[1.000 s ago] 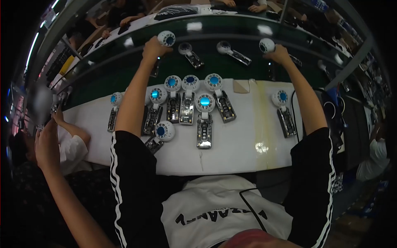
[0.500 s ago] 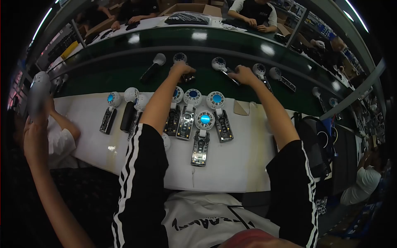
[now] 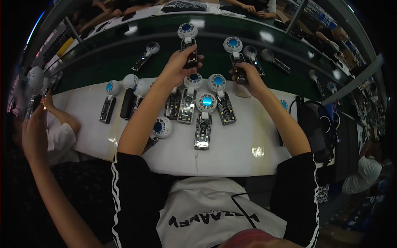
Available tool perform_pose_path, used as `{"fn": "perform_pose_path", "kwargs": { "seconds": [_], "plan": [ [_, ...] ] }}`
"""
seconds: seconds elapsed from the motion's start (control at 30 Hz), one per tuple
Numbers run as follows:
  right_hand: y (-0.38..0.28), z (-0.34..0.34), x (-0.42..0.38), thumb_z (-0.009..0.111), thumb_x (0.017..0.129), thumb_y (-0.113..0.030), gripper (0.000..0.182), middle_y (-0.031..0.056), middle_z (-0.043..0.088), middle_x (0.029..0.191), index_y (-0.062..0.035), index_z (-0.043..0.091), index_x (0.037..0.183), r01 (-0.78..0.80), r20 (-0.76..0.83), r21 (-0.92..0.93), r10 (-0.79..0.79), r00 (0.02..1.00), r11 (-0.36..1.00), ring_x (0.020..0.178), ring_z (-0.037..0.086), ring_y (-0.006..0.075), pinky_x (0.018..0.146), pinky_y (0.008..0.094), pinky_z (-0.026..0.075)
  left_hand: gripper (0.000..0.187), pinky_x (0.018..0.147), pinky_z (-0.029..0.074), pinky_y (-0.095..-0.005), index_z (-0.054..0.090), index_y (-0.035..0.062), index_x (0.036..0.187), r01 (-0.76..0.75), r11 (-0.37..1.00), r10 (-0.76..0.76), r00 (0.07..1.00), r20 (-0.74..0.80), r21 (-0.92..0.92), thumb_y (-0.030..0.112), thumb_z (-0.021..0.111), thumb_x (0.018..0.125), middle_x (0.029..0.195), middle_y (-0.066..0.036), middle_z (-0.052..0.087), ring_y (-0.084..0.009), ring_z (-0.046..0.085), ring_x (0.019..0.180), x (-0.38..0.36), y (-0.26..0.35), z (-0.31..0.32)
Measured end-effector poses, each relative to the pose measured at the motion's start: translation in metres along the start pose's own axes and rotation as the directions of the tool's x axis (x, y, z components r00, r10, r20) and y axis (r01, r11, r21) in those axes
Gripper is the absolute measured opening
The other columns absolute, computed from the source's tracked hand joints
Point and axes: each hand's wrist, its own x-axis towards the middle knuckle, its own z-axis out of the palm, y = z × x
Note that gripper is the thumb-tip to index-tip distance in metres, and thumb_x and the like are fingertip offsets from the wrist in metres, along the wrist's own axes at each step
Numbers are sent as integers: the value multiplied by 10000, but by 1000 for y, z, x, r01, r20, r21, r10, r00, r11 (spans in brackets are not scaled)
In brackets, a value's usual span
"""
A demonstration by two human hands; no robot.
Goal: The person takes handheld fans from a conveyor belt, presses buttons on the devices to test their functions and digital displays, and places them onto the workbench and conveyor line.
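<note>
My left hand [image 3: 178, 66] grips the clear handle of a handheld fan [image 3: 187, 30], with its white vented head upright above the green belt. In my right hand [image 3: 250, 77] is a second handheld fan [image 3: 233, 44], its blue-centred head pointing away from me. Both thumbs lie on the handles. On the white table just below stand several more fans, among them one with a bright blue centre [image 3: 202, 131] and one to its right [image 3: 226, 108]. My left forearm partly covers others, including a white fan head [image 3: 162, 127].
More fans lie on the green belt [image 3: 111, 68], such as one at left [image 3: 152, 48] and one at right [image 3: 275, 61]. A black bag [image 3: 312, 132] sits at the table's right. At far left, another person's hand [image 3: 35, 134] is near a fan. People work across the belt.
Both hands have closed on fans lying on the belt and raised them upright, heads away from me. The view has shifted slightly, and a fan head beside my left forearm shows more fully.
</note>
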Motion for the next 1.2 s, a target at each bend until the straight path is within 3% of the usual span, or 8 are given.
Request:
{"fn": "perform_pose_path", "kwargs": {
  "seconds": [0.07, 0.13, 0.17, 0.3, 0.37, 0.53, 0.67, 1.2],
  "plan": [
    [11, -11, -27, 453, 847, -142, 276, 149, 585, 940, 7, 400, 1073, 25, 36, 182, -32, 999, 983, 752, 587, 187, 656, 350, 507, 337, 468, 439, -218, 419, 21, 1095, -103, 993, 105, 993, -46, 49, 267, 531, 894, 928, -122, 605, -148, 591, 641, -43, -23, 24],
    [22, -5, -60, 440, 845, -150, 270, 152, 585, 960, 27, 442, 1051, 37, 3, 212, -39, 999, 977, 765, 582, 195, 671, 347, 500, 374, 441, 421, -220, 332, 17, 1199, -178, 949, 204, 976, -75, 261, 200, 476, 907, 939, -129, 601, -140, 578, 598, -75, -56, 38],
    [28, -3, -74, 427, 843, -157, 281, 155, 586, 980, 46, 484, 1028, 46, -10, 236, -45, 999, 971, 779, 577, 203, 686, 344, 492, 366, 433, 417, -223, 322, 23, 1216, -178, 964, 183, 983, -5, 197, 181, 454, 912, 946, -128, 600, -142, 578, 594, -87, -69, 39],
    [58, 3, -109, 410, 848, -100, 323, 157, 556, 1058, 8, 399, 1152, 66, -5, 269, -67, 998, 961, 834, 584, 206, 735, 353, 497, 461, 435, 414, -209, 216, 20, 1303, -112, 987, 94, 985, 147, 115, 140, 433, 914, 983, -117, 569, -129, 582, 624, -115, -105, 45],
    [75, -3, -110, 408, 852, -87, 347, 155, 546, 1081, -14, 364, 1187, 70, 1, 263, -73, 997, 962, 854, 588, 202, 744, 350, 502, 485, 438, 416, -213, 188, 16, 1319, -121, 975, 91, 983, 162, 187, 129, 428, 913, 1003, -124, 569, -134, 582, 636, -119, -108, 45],
    [84, -1, -115, 397, 848, -79, 391, 156, 537, 1093, -26, 328, 1229, 157, -11, 260, -160, 987, 953, 865, 590, 210, 725, 354, 512, 535, 461, 423, -229, 120, 22, 1354, -121, 992, 115, 979, 171, 25, 96, 402, 906, 1040, -142, 554, -152, 575, 662, -115, -111, 39],
    [89, -3, -118, 401, 842, -79, 433, 153, 527, 1106, -40, 300, 1261, 166, 24, 261, -178, 984, 951, 859, 586, 210, 716, 355, 513, 347, 458, 402, -228, 305, 56, 1220, -163, 985, 155, 977, 148, 48, 127, 393, 892, 1055, -157, 522, -175, 569, 658, -117, -111, 37],
    [87, 0, -120, 417, 850, -95, 448, 141, 538, 1099, -45, 284, 1275, 169, 40, 239, -183, 982, 956, 858, 581, 188, 703, 345, 514, 396, 452, 406, -233, 254, 48, 1258, -151, 986, 136, 974, 184, 75, 137, 402, 902, 1088, -170, 500, -191, 577, 672, -121, -111, 37]
  ]
}}
